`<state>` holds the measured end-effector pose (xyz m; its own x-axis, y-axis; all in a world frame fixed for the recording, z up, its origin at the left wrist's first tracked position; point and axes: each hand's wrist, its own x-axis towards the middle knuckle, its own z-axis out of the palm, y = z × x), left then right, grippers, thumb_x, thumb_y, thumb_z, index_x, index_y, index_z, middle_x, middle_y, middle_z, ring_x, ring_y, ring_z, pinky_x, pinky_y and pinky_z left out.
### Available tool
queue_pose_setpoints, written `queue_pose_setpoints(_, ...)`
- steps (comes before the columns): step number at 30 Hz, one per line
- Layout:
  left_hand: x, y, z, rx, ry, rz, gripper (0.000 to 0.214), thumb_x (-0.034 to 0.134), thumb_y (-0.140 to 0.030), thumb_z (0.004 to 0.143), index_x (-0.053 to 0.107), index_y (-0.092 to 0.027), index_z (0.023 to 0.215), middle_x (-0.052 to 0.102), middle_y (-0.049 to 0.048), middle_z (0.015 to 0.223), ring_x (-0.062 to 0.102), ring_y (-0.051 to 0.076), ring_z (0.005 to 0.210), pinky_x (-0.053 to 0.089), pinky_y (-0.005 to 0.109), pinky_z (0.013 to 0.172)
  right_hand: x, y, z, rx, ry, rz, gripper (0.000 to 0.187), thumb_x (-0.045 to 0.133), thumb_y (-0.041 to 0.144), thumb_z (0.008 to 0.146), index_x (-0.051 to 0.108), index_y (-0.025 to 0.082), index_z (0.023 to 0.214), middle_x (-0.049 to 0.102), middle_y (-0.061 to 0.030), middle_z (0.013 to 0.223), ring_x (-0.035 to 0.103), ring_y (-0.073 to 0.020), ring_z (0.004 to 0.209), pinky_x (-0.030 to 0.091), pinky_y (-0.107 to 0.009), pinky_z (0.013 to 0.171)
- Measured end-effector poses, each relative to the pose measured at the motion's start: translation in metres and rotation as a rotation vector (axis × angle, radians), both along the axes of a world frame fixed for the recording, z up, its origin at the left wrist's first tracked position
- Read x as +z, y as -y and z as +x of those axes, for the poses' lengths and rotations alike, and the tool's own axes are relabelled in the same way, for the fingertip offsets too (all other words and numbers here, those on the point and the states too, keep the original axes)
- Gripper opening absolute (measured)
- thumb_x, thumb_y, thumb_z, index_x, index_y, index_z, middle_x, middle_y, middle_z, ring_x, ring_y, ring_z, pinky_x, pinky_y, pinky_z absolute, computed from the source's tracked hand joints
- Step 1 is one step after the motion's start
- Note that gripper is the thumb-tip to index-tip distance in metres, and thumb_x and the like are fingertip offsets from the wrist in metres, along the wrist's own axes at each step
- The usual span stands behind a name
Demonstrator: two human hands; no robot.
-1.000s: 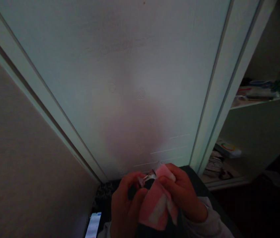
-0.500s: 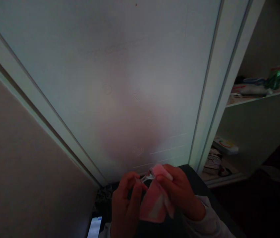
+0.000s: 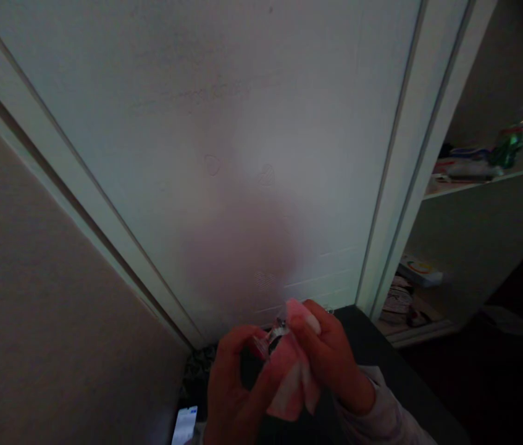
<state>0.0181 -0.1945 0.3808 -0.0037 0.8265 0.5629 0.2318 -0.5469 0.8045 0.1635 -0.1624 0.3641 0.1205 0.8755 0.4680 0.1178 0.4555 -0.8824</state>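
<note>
Left of the pink-and-white cloth [image 3: 290, 400]: the left hand [image 3: 233, 383], its fingers curled and clamped on the left end of a clear shiny piece [image 3: 276, 335], thumb against the cloth.
Clear shiny piece: at the cloth's upper left edge, held up between the hands; too dim to tell its exact kind.
Right of the cloth: the right hand [image 3: 335, 353], fingers and thumb clamped on the fabric; whether they also grip the piece through it is hidden.
Slip risk: the piece looks smooth, so a pull on the cloth could slide it from the left fingers and drop it.
Snag risk: the loose corners hanging below could catch and twist it.
Bending risk: uneven pressure from two hands might strain anything thin.
Lower left of the cloth: a lit phone [image 3: 184, 426].
Behind the cloth: a white panel [image 3: 317, 123].
</note>
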Motion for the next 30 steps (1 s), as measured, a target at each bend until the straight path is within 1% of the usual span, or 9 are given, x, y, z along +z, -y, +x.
queue_pose_setpoints(4, 0.0, 0.001, -0.018, 0.003, -0.155, -0.022, 0.015, 0.06, -0.022, 0.078, 0.062, -0.024, 0.093, 0.066, 0.0009, 0.084, 0.06, 0.015, 0.074, 0.048, 0.023, 0.067, 0.004, 0.001, -0.008, 0.097, -0.002, 0.016, 0.022, 0.053, 0.033, 0.078, 0.059, 0.017, 0.065, 0.052, 0.0021, 0.056, 0.045, -0.0124, 0.051, 0.036, -0.023, 0.048)
queue_pose_setpoints(6, 0.001, 0.001, -0.028, 0.045, -0.177, -0.077, 0.017, 0.059, -0.023, 0.078, 0.064, -0.024, 0.094, 0.069, 0.0011, 0.086, 0.063, 0.016, 0.075, 0.049, 0.023, 0.067, 0.005, 0.002, -0.011, 0.194, 0.024, 0.028, 0.017, 0.055, 0.03, 0.076, 0.062, 0.017, 0.068, 0.057, 0.0005, 0.06, 0.049, -0.0138, 0.055, 0.038, -0.024, 0.051)
queue_pose_setpoints(9, 0.002, 0.003, -0.039, 0.121, -0.16, -0.101, 0.018, 0.057, -0.029, 0.078, 0.065, -0.023, 0.093, 0.071, 0.0003, 0.082, 0.065, 0.017, 0.071, 0.05, 0.023, 0.063, 0.005, 0.004, -0.018, 0.263, 0.062, 0.038, 0.017, 0.058, 0.028, 0.073, 0.06, 0.017, 0.061, 0.053, 0.002, 0.055, 0.046, -0.0127, 0.051, 0.037, -0.023, 0.049)
queue_pose_setpoints(13, 0.002, 0.004, -0.046, 0.091, -0.088, -0.146, 0.018, 0.051, -0.033, 0.082, 0.064, -0.022, 0.087, 0.07, -0.0022, 0.065, 0.064, 0.014, 0.06, 0.048, 0.02, 0.054, 0.005, 0.005, -0.032, 0.224, 0.072, 0.048, 0.023, 0.058, 0.031, 0.073, 0.055, 0.018, 0.054, 0.045, 0.0042, 0.049, 0.04, -0.011, 0.046, 0.032, -0.022, 0.044)
queue_pose_setpoints(17, 0.003, 0.006, -0.051, 0.077, -0.019, -0.24, 0.018, 0.05, -0.035, 0.083, 0.061, -0.02, 0.081, 0.069, -0.0022, 0.061, 0.063, 0.013, 0.058, 0.047, 0.02, 0.054, 0.005, 0.004, -0.044, 0.157, 0.103, 0.039, 0.028, 0.056, 0.034, 0.074, 0.05, 0.018, 0.052, 0.041, 0.0047, 0.048, 0.038, -0.0111, 0.045, 0.03, -0.022, 0.043)
queue_pose_setpoints(23, 0.005, 0.01, -0.065, 0.121, 0.147, -0.286, 0.036, 0.046, -0.048, 0.083, 0.059, -0.018, 0.069, 0.06, -0.0028, 0.048, 0.056, 0.013, 0.047, 0.044, 0.021, 0.05, 0.002, 0.004, -0.056, 0.299, 0.296, 0.101, 0.031, 0.053, 0.039, 0.079, 0.054, 0.017, 0.058, 0.047, 0.0022, 0.054, 0.042, -0.0127, 0.05, 0.033, -0.024, 0.049)
queue_pose_setpoints(26, 0.003, 0.01, -0.072, 0.122, 0.147, -0.294, 0.043, 0.044, -0.05, 0.084, 0.058, -0.017, 0.061, 0.058, -0.0015, 0.049, 0.054, 0.013, 0.049, 0.043, 0.022, 0.052, 0.001, 0.005, -0.062, 0.283, 0.303, 0.122, 0.031, 0.051, 0.039, 0.08, 0.052, 0.017, 0.058, 0.047, 0.0022, 0.055, 0.044, -0.0127, 0.051, 0.034, -0.024, 0.049)
queue_pose_setpoints(28, 0.001, 0.01, -0.075, 0.106, 0.139, -0.268, 0.044, 0.041, -0.051, 0.086, 0.06, -0.017, 0.063, 0.06, -0.0003, 0.054, 0.055, 0.014, 0.052, 0.043, 0.022, 0.052, 0.001, 0.005, -0.066, 0.219, 0.283, 0.112, 0.03, 0.05, 0.038, 0.08, 0.049, 0.018, 0.058, 0.045, 0.0035, 0.053, 0.043, -0.0118, 0.049, 0.033, -0.023, 0.047)
queue_pose_setpoints(30, -0.002, 0.012, -0.077, 0.082, 0.128, -0.209, 0.039, 0.044, -0.051, 0.084, 0.063, -0.018, 0.078, 0.064, 0.0008, 0.065, 0.058, 0.015, 0.058, 0.045, 0.023, 0.055, 0.001, 0.005, -0.07, 0.151, 0.249, 0.089, 0.03, 0.049, 0.037, 0.079, 0.045, 0.019, 0.055, 0.04, 0.0054, 0.05, 0.039, -0.0102, 0.045, 0.03, -0.022, 0.044)
